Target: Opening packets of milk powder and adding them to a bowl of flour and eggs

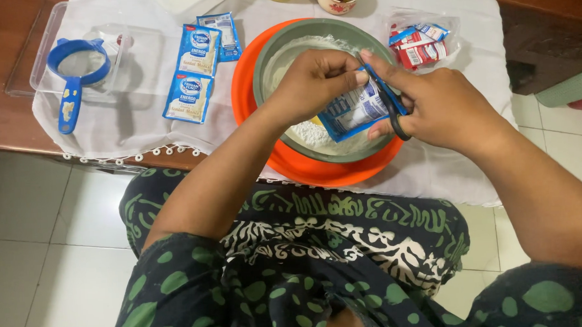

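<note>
A small blue-and-white sachet (354, 113) sits just right of the frame's centre, held over a grey-green bowl (268, 56) of white powder. The sachet is flat, glossy and a little crumpled, with a blue border along its lower edge. Its long axis runs on a slant — lower left corner down toward the powder, upper right end up toward the scissors.

The left hand (315, 79) pinches the sachet's upper left edge, fingers closed together on it. The right hand (442, 108) grips a pair of blue-handled scissors (386, 99), fingers curled through and round the loops; the blades lie across the sachet's top, pointing to the upper left.

The bowl rests inside an orange basin (317, 172) on a white cloth (132, 124). In the upper left lie three more sachets (195, 69) and a blue sieve (77, 68) in a clear tray (38, 70). A clear bag of red packets (423, 43) sits at the upper right.
</note>
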